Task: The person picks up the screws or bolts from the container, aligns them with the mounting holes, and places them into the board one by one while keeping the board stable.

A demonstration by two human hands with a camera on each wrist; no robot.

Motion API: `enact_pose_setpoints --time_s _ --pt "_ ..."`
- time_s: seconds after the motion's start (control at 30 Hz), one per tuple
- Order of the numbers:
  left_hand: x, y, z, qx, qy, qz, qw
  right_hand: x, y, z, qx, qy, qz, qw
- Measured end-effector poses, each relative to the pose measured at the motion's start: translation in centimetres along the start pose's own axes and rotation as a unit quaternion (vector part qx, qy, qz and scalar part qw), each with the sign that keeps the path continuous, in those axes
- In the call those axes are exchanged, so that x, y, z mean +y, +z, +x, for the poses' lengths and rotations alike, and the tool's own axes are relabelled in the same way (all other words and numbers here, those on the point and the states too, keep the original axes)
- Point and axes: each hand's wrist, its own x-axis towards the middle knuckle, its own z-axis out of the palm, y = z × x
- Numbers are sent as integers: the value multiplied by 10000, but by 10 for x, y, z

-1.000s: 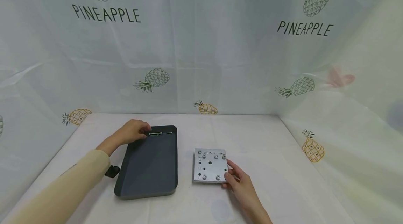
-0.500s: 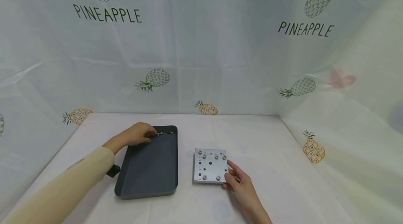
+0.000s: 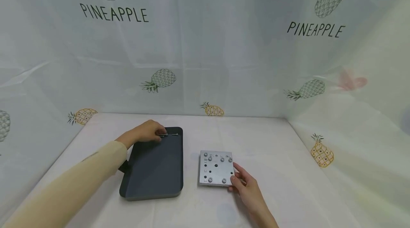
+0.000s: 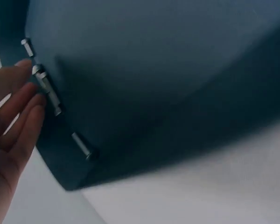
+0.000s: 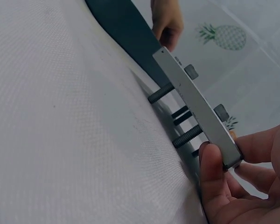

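Note:
A dark grey tray (image 3: 153, 174) holds several metal screws along its far wall. My left hand (image 3: 146, 132) reaches over the far left of this tray. In the left wrist view its fingertips (image 4: 35, 109) lie beside a pair of screws (image 4: 47, 88); whether they touch is unclear. Another screw (image 4: 83, 145) lies apart in the tray. With thumb and fingers, my right hand (image 3: 248, 189) grips the right edge of a square metal plate (image 3: 216, 168). Several bolts stand in the plate, and in the right wrist view their threaded shanks (image 5: 187, 136) protrude below it.
White cloth (image 3: 266, 142) covers the table under the tray and plate. Behind it hangs a pale curtain (image 3: 211, 43) with pineapple prints, continuing along the sides. A small black object (image 3: 125, 166) shows by my left sleeve, at the tray's left side.
My left hand has moved rightward along the tray's far end, to the screws. The right hand keeps its hold on the metal plate. The head view has shifted slightly.

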Motion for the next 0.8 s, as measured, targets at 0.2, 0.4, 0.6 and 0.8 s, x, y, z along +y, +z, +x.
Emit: enact_pose_setpoints --time_s 0.2,0.4,0.6,0.8 --pt "-5 12 8 90 -198 428 9988 3 1 1 -56 1 12 10000" --pt "-4 13 9 349 -274 422 9981 1 -1 2 -20 -27 15 10000" --pt "-3 13 11 392 -199 495 9978 2 -2 2 0 10 -59 10000" --pt "-3 16 11 409 -40 634 9971 1 -1 1 -56 -45 -17 10000"
